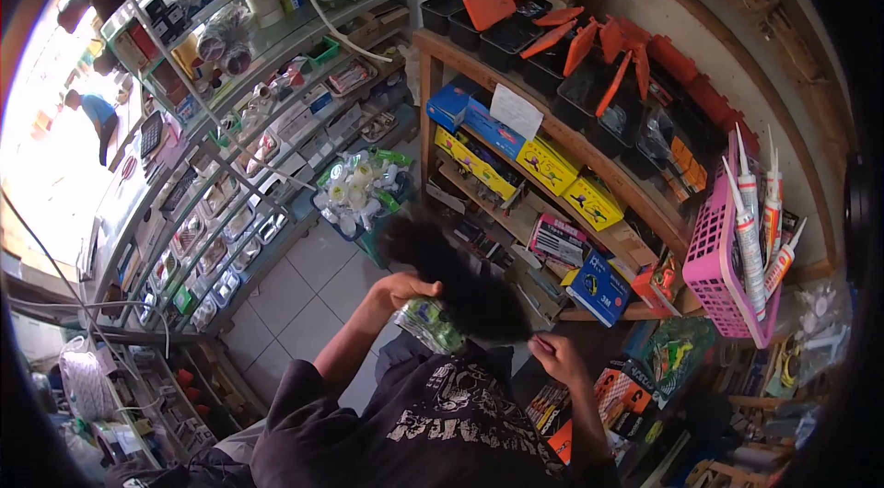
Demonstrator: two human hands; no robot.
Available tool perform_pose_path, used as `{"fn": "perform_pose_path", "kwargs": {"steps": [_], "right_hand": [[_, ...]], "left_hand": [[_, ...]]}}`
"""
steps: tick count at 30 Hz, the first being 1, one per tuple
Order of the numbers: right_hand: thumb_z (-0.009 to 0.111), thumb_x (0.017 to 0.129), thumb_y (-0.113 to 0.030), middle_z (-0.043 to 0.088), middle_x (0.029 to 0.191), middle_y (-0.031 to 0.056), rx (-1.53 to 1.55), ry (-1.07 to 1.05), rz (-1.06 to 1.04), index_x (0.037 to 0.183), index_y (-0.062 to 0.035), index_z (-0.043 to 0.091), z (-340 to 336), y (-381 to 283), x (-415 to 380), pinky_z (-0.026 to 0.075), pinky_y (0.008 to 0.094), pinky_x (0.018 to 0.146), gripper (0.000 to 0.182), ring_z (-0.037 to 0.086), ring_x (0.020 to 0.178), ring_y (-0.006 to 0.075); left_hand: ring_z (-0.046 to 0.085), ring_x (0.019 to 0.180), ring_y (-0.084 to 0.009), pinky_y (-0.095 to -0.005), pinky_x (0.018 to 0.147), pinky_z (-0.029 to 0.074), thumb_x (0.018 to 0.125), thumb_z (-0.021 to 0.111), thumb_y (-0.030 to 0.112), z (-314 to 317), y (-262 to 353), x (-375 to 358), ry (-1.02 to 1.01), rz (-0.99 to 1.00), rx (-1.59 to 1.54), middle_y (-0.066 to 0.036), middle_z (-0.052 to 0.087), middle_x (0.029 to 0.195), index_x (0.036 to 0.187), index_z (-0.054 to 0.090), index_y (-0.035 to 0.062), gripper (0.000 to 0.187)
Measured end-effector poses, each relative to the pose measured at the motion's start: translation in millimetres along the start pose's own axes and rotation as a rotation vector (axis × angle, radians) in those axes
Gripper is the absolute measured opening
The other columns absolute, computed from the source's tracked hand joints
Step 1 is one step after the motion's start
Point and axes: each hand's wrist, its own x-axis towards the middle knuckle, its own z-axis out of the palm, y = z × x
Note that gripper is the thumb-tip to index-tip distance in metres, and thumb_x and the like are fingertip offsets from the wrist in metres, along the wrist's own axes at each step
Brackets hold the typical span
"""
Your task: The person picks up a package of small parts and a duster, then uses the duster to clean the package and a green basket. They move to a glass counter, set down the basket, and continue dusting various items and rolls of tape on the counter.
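My left hand [410,290] is wrapped around a clear plastic pack [431,327] with green showing on it, in front of my dark shirt. To the right, my right hand [552,354] is closed at the lower end of a black feather duster [470,285], with its fingers pinched round the handle. The dark fluffy part reaches up and left between both hands and partly covers the pack and the shelf behind it.
A wooden shelf [497,74] with black and orange bins and yellow boxes [548,166] stands ahead right. A pink basket [714,281] holds sealant tubes. Glass display shelves [221,221] curve along the left. A tub of packets [359,193] stands on the tiled floor. A distant person [97,115] is outside.
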Motion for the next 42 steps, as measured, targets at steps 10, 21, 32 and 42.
{"fn": "perform_pose_path", "kwargs": {"steps": [10,21,32,42], "right_hand": [[0.055,0.094,-0.024,0.042,0.063,0.0052,0.156,0.061,-0.032,0.082,0.0001,0.053,25.6,16.7,-7.1,0.036,0.0292,0.055,0.027,0.036,0.059,0.0118],[0.076,0.08,-0.021,0.059,0.089,0.0073,0.422,0.44,-0.191,0.106,0.0013,0.054,88.2,8.2,49.0,0.045,0.0275,0.073,0.04,0.056,0.081,0.0142],[0.08,0.073,-0.017,0.056,0.075,0.0046,0.118,0.832,-0.269,0.089,-0.0037,0.053,105.7,-23.9,92.1,0.045,0.0296,0.061,0.035,0.052,0.064,0.014],[0.07,0.084,-0.016,0.055,0.076,0.0044,0.156,0.438,-0.386,0.101,-0.004,0.055,111.7,-62.0,63.3,0.043,0.0268,0.058,0.026,0.05,0.064,0.0115]], "left_hand": [[0.06,0.088,-0.0179,-0.033,0.083,0.048,0.078,0.077,0.035,12.7,55.3,-23.7,0.703,0.387,0.38,-0.005,0.061,0.1,0.121,0.055,0.0031,0.058],[0.066,0.079,-0.0182,-0.0348,0.07,0.057,0.088,0.063,0.042,24.3,-10.3,69.7,0.668,0.738,0.081,-0.007,0.066,0.097,0.115,0.055,0.0061,0.045],[0.05,0.107,-0.0231,-0.0347,0.087,0.047,0.088,0.058,0.004,55.1,-28.5,100.9,0.858,0.814,0.198,-0.012,0.048,0.116,0.129,0.041,0.0016,0.044],[0.057,0.109,-0.0287,-0.0468,0.097,0.046,0.093,0.051,0.043,48.9,-13.8,77.1,0.109,0.752,0.009,-0.012,0.057,0.123,0.132,0.046,0.0034,0.055]]}}
